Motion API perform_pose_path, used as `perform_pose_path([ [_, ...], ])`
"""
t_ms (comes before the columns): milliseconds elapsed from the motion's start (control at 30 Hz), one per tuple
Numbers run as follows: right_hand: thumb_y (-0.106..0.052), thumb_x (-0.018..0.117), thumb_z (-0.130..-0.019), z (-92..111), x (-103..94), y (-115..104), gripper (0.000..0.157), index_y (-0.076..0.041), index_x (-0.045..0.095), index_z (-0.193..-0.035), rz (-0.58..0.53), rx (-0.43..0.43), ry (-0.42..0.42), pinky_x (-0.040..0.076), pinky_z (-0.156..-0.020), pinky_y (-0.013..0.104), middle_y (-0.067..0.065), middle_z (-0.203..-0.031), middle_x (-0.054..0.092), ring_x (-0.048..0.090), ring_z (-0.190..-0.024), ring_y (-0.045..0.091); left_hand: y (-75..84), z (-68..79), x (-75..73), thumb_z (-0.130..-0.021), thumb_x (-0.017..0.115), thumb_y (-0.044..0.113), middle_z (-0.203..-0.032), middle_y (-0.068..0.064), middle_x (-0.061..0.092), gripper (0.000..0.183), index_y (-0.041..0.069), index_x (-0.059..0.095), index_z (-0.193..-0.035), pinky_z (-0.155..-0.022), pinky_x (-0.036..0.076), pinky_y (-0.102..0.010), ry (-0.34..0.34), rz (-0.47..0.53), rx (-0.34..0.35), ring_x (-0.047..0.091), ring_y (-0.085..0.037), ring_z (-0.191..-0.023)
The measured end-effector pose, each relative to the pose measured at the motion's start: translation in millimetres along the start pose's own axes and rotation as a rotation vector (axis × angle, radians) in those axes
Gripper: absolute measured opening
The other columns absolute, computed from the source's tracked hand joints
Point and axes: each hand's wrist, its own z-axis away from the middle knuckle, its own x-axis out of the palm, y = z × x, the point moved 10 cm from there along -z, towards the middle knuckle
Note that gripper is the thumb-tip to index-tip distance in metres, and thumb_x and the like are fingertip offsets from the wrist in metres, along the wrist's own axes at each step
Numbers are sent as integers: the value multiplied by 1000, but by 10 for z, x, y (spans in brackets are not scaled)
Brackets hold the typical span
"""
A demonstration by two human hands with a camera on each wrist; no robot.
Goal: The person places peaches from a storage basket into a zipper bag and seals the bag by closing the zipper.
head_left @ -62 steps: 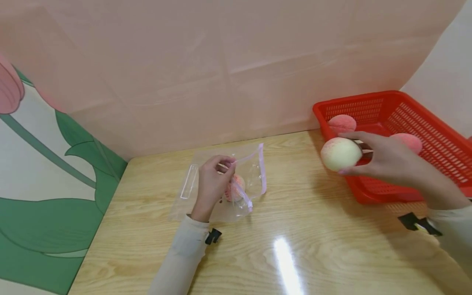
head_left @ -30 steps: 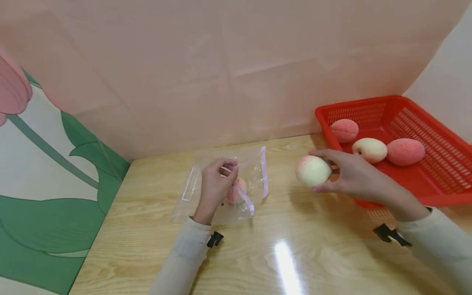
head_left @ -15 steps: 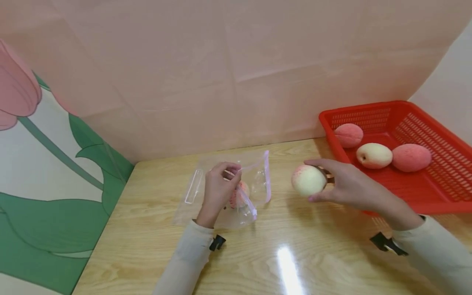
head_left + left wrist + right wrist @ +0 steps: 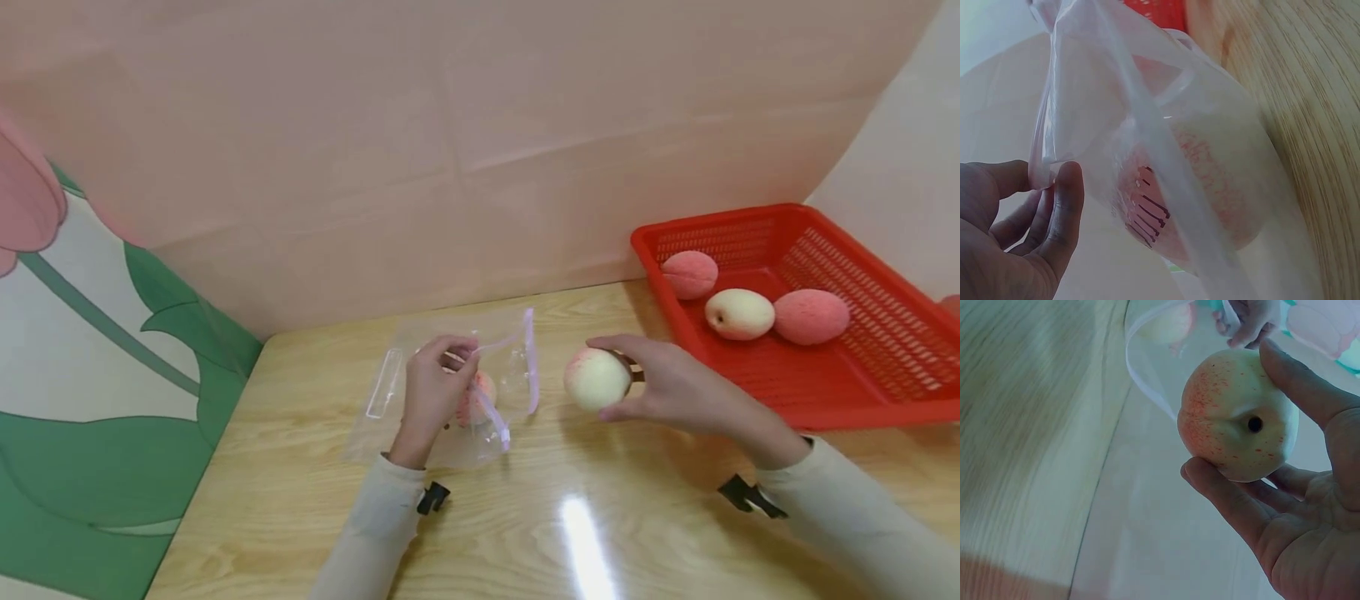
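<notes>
Thumb and fingers of the right hand (image 4: 667, 383) curve apart about as wide as the pale peach (image 4: 597, 379) they grip, holding it above the table (image 4: 495, 542), near the parted mouth of a clear bag (image 4: 457, 450). The left hand (image 4: 435, 387) is nearly closed, thumb and fingertips pinching the bag's edge so that its upper layer stands raised. Five peaches can be counted: the one gripped, a bagged peach (image 4: 487, 392), and three in a single red basket (image 4: 795, 383), namely two pink peaches (image 4: 813, 317) and one cream peach (image 4: 738, 314). The gripped fruit is round and smooth, speckled red on one side, with a dark hole in its dimpled end. Thin, wrinkled plastic covers the bagged one; dark strokes show across it, on fruit or film I cannot tell. Lilac strips (image 4: 532, 358) edge the bag's mouth. Rectangular, with latticed sides, the basket holds rounded fruit, the pink ones matt and grainy. Glossy, pale wood grain runs over the tabletop.
</notes>
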Motion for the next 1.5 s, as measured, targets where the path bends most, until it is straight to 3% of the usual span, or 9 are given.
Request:
perform_pose_path([
  [267,-40,90,-69,-60,163,-40,82,-13,55,-138,-29,-20,-16,56,-81,39,4,-119,67,64,-102,21,5,12,-4,-87,75,8,-89,-9,72,10,7,74,-97,-59,56,-19,4,-18,40,70,-20,-71],
  [567,-38,91,-69,-141,270,-80,84,-12,54,-139,-3,-32,-20,55,-81,38,5,-122,67,64,-101,21,114,-30,-37,-86,74,4,-86,-11,72,9,5,73,-95,-61,58,-24,33,-17,110,70,-22,-69],
  [1000,-37,91,-68,-243,401,-112,82,-12,56,-138,20,-40,-6,51,-78,33,1,-114,69,63,-96,17,145,2,-41,-86,74,4,-87,-10,72,8,5,74,-94,-61,58,-23,36,-11,104,70,-22,-68],
  [1500,-29,92,-68,-521,668,-226,86,-7,52,-141,-46,-22,-8,52,-98,51,12,-132,63,62,-117,30,202,42,0,-86,73,2,-86,-11,72,8,4,73,-94,-62,59,-24,34,-14,130,70,-22,-67],
])
